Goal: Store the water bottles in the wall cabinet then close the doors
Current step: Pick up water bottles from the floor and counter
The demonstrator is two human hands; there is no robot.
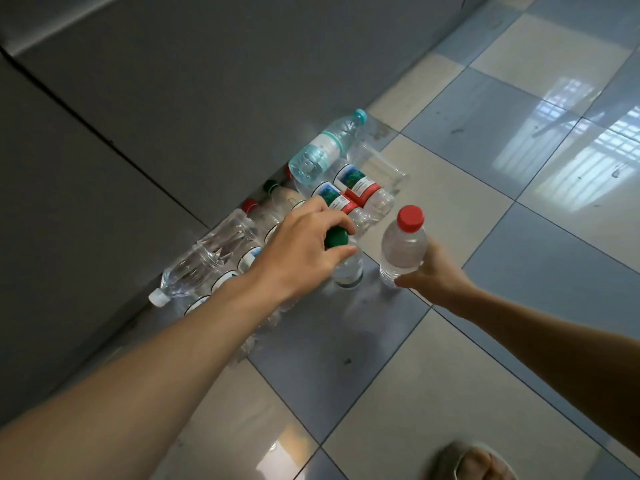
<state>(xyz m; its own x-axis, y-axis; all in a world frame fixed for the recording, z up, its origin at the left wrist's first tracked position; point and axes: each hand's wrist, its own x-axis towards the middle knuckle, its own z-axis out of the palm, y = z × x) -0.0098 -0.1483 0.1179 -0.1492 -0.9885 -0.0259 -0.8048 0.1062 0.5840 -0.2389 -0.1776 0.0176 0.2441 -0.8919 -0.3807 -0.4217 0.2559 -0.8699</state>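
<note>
Several clear plastic water bottles lie in a heap on the tiled floor against a grey cabinet front (145, 98). My left hand (301, 247) is closed around the top of an upright bottle with a green cap (348, 268). My right hand (433, 275) grips the lower body of an upright bottle with a red cap (403, 244), just to the right of the green-capped one. A bottle with a light blue cap (325, 147) rests on top of the far end of the heap. A large bottle with a white cap (204, 261) lies at the near end.
Two bottles with red and white labels (360, 185) lie side by side behind my hands. Glossy grey and cream floor tiles (485, 341) spread to the right and toward me. My foot in a sandal (474, 462) shows at the bottom edge.
</note>
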